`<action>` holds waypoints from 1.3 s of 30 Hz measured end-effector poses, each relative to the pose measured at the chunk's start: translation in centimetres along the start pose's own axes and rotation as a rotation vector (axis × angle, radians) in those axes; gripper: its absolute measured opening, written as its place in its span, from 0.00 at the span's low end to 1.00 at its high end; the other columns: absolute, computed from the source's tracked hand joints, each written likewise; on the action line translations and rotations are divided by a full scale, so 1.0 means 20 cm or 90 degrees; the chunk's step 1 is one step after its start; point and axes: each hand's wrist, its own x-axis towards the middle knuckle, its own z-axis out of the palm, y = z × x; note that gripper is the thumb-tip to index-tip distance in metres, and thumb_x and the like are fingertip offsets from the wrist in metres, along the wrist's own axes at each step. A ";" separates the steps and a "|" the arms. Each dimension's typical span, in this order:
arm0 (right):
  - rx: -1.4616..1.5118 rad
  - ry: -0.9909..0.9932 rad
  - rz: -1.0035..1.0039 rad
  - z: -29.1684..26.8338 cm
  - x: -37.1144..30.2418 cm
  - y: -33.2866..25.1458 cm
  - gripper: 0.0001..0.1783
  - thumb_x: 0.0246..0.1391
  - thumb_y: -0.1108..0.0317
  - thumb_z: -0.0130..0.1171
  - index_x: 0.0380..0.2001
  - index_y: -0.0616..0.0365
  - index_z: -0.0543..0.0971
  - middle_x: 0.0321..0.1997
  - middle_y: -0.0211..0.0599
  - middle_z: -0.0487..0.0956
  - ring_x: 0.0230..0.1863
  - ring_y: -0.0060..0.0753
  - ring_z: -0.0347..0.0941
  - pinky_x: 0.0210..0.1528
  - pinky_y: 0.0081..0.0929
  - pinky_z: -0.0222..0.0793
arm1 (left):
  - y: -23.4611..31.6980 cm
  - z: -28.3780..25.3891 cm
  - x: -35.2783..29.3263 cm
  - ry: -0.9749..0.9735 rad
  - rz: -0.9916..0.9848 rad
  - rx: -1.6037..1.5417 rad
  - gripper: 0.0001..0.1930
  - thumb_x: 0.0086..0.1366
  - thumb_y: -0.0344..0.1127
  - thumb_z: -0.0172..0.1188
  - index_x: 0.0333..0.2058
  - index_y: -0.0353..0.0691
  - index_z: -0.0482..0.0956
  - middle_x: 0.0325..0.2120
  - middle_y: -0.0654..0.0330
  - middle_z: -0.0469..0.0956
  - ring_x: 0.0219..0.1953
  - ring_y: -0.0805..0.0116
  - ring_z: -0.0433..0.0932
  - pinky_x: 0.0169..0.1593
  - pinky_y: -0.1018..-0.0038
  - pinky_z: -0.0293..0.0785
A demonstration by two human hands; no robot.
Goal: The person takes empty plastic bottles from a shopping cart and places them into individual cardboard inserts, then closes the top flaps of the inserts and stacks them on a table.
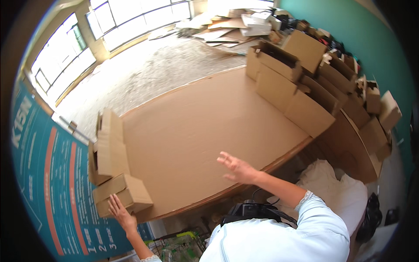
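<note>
My left hand [121,213] lies with straight fingers against the near side of a closed brown cardboard box [136,192] at the table's left front corner. Behind that box stands another cardboard box [112,146], its flaps raised on the left side. Over the front part of the brown tabletop [196,126], my right hand [238,168] hovers with its fingers spread and nothing in it. Open cardboard boxes [279,83] line the right end of the table, far from either hand.
A teal printed banner [52,183] stands along the left side. More cartons [371,131] are stacked beyond the table's right end. Flattened cardboard and white boxes [257,24] pile up at the back. A white cloth-covered seat [327,183] and a green-edged basket [181,240] are near me.
</note>
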 end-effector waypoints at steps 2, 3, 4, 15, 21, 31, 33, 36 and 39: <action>-0.009 0.122 0.087 -0.16 -0.13 0.19 0.35 0.53 0.63 0.63 0.63 0.60 0.66 0.73 0.52 0.55 0.68 0.53 0.61 0.66 0.39 0.64 | 0.11 0.01 0.00 0.005 -0.007 0.010 0.59 0.41 0.22 0.72 0.71 0.45 0.46 0.72 0.57 0.47 0.72 0.49 0.46 0.73 0.53 0.44; -0.014 0.164 0.135 -0.24 -0.19 0.26 0.35 0.53 0.64 0.64 0.63 0.60 0.66 0.72 0.51 0.56 0.67 0.52 0.63 0.65 0.39 0.64 | 0.15 0.02 -0.01 0.003 -0.018 0.018 0.60 0.41 0.22 0.72 0.71 0.45 0.46 0.72 0.57 0.47 0.72 0.49 0.46 0.73 0.53 0.44; -0.019 0.206 0.178 -0.34 -0.25 0.30 0.34 0.53 0.64 0.64 0.63 0.60 0.67 0.72 0.50 0.57 0.66 0.51 0.64 0.65 0.39 0.65 | 0.17 0.02 -0.01 0.005 -0.034 0.027 0.60 0.41 0.22 0.72 0.71 0.45 0.46 0.72 0.58 0.46 0.72 0.49 0.46 0.72 0.53 0.44; -0.338 0.591 0.099 -1.29 -0.28 0.77 0.34 0.54 0.68 0.62 0.64 0.57 0.64 0.67 0.46 0.67 0.59 0.49 0.72 0.55 0.36 0.73 | 0.47 0.03 -0.08 0.017 -0.106 0.009 0.59 0.43 0.24 0.74 0.71 0.44 0.45 0.72 0.56 0.45 0.72 0.48 0.47 0.74 0.57 0.46; -0.438 0.471 0.105 -1.48 0.03 0.85 0.40 0.50 0.65 0.67 0.65 0.54 0.62 0.63 0.43 0.71 0.39 0.44 0.82 0.42 0.36 0.78 | 0.59 -0.02 -0.16 -0.012 -0.106 0.017 0.52 0.44 0.25 0.73 0.68 0.41 0.54 0.72 0.56 0.45 0.72 0.47 0.47 0.72 0.56 0.49; -0.522 0.309 0.283 -1.65 0.12 1.08 0.12 0.49 0.61 0.67 0.28 0.57 0.79 0.31 0.43 0.82 0.39 0.48 0.81 0.41 0.39 0.77 | 0.61 -0.08 -0.19 -0.040 -0.119 -0.015 0.42 0.47 0.27 0.73 0.62 0.37 0.65 0.72 0.55 0.44 0.72 0.47 0.46 0.71 0.56 0.53; -0.491 0.358 0.269 -1.62 0.14 1.14 0.11 0.48 0.62 0.67 0.25 0.57 0.79 0.31 0.44 0.81 0.37 0.50 0.80 0.39 0.42 0.76 | 0.63 -0.09 -0.19 -0.036 -0.128 -0.016 0.41 0.46 0.27 0.73 0.61 0.37 0.66 0.72 0.55 0.44 0.72 0.47 0.46 0.71 0.58 0.54; -0.468 0.491 0.181 -1.64 0.11 1.09 0.09 0.51 0.65 0.64 0.24 0.58 0.78 0.29 0.43 0.79 0.34 0.51 0.78 0.36 0.43 0.74 | 0.64 -0.08 -0.18 -0.028 -0.133 -0.020 0.38 0.46 0.26 0.73 0.59 0.36 0.70 0.72 0.57 0.43 0.72 0.47 0.45 0.71 0.58 0.54; -0.455 0.555 0.106 -1.68 0.08 0.95 0.10 0.54 0.66 0.62 0.23 0.59 0.76 0.28 0.41 0.77 0.32 0.50 0.76 0.33 0.43 0.71 | 0.66 -0.10 -0.18 -0.042 -0.150 -0.021 0.36 0.47 0.26 0.72 0.58 0.36 0.71 0.72 0.58 0.42 0.72 0.48 0.45 0.71 0.58 0.55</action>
